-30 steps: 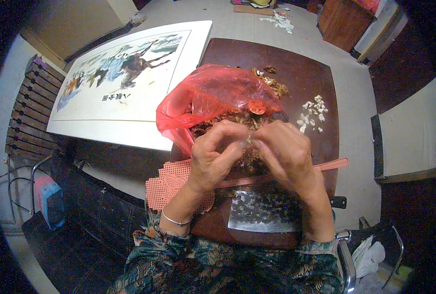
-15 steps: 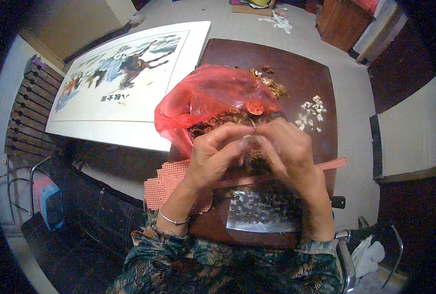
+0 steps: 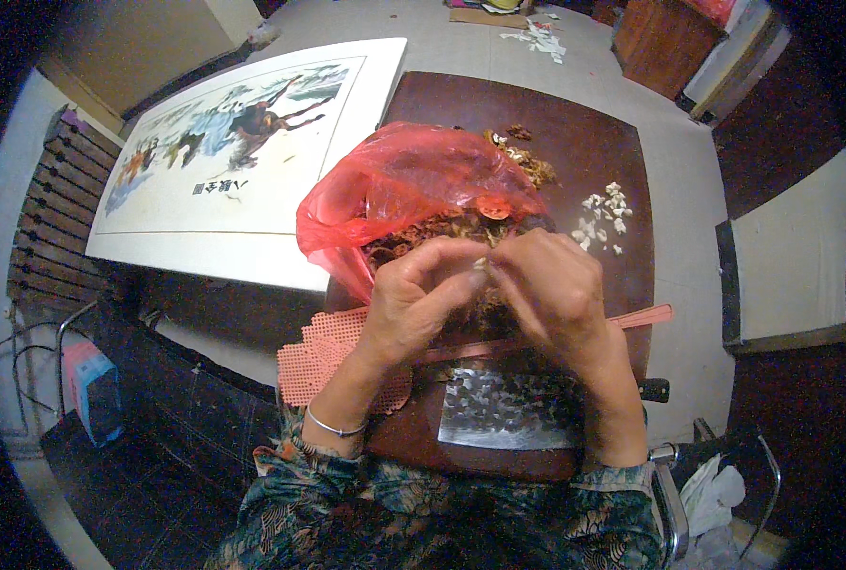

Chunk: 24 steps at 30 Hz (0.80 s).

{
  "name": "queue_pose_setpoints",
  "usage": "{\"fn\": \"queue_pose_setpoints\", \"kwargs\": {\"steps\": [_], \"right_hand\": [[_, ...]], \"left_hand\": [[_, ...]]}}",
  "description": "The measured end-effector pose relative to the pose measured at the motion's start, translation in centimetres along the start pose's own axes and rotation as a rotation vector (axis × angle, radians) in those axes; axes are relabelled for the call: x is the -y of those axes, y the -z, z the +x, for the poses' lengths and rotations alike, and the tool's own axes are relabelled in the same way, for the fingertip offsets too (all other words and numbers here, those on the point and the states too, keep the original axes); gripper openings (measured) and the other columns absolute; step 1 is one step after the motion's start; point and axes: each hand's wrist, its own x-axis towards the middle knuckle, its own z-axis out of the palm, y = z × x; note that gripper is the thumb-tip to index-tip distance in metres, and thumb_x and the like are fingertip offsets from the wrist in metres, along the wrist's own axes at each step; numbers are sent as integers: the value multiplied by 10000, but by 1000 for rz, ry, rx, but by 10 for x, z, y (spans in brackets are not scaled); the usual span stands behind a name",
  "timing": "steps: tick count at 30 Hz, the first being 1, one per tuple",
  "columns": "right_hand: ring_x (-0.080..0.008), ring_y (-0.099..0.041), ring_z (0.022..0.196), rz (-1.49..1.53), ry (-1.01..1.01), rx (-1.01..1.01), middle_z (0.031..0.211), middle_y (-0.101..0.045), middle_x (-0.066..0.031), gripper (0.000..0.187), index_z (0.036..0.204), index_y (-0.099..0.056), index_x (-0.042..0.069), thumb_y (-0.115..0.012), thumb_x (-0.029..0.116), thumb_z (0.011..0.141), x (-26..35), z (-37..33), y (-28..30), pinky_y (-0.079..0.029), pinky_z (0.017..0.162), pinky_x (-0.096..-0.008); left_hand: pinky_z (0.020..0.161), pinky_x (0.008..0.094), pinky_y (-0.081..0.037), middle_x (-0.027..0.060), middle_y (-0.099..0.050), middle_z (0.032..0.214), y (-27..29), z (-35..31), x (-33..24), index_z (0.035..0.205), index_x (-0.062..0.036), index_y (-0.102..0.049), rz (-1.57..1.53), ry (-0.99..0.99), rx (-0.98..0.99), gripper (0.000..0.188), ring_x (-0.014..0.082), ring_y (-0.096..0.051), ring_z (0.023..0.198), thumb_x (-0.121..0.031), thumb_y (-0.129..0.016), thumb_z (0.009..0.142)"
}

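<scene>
Both of my hands are raised over the near side of a red plastic bag (image 3: 413, 166), fingertips pinched together. Between the tips of my left hand (image 3: 409, 299) shows a small pale piece (image 3: 480, 264), its kind too small to make out. My right hand (image 3: 558, 290) meets it with bent fingers, which partly hide that piece. Brown, shrivelled dried plant bits (image 3: 413, 237) fill the bag's open mouth, with a round orange-red piece (image 3: 492, 206) on top. Right of the bag lies a loose group of small white pieces (image 3: 605, 211); brown scraps (image 3: 535, 169) lie behind it.
A cleaver (image 3: 504, 413) with a black handle lies on the dark table (image 3: 585, 123) beneath my right forearm. A pink fly swatter (image 3: 323, 366) stretches under my wrists. At the left stands a white board (image 3: 261, 249) with a painting of horses. A chair (image 3: 665, 503) is at the lower right.
The fingers have shifted slightly against each other, and my right hand has rolled a little over the pinch. The pale piece shows more plainly now. The view has moved slightly.
</scene>
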Motion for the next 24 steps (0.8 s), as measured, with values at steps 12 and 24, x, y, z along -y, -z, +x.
{"fn": "queue_pose_setpoints", "kwargs": {"steps": [12,24], "right_hand": [[-306,-572,644,27,-90,99,725,-558,-118,104,846,-570,42,-629,74,766,0,-5,3,-450,587,-399],[-304,-590,660,25,-91,109,731,-581,-113,116,885,-593,43,-619,90,783,-2,-6,0,-468,609,-398]], "left_hand": [[679,238,-477,57,-642,888,-1,1,-2,1091,9,-609,241,-166,35,232,103,-586,760,-84,-574,881],[672,209,-469,25,-647,887,-1,-1,-3,1072,3,-613,125,43,-20,214,60,-565,748,-100,-591,887]]}}
